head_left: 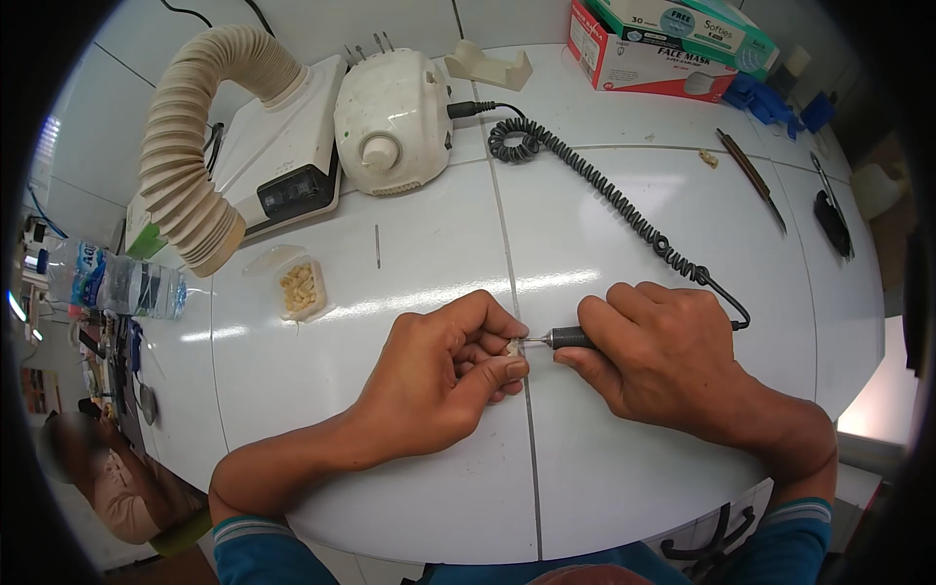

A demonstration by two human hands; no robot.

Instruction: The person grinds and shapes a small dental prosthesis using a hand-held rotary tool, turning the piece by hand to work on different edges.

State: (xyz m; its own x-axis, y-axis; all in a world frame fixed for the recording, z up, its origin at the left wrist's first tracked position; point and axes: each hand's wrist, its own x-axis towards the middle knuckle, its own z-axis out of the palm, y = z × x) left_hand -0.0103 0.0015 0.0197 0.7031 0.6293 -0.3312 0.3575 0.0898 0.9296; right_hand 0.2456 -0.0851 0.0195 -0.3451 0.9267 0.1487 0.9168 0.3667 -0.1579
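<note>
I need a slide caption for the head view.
Left hand holds a small pale piece at the metal tip of the black cylindrical handpiece in the right hand.

The green box [624, 14] reads "Softies", with "FREE" in a round badge [678, 21] and the number "30" – while the red-and-white box [634, 73] beneath it says "FACE MASK", its smaller print too fine to read – and the clear bottle's label [90, 268] shows "AQ", the rest unclear
</note>
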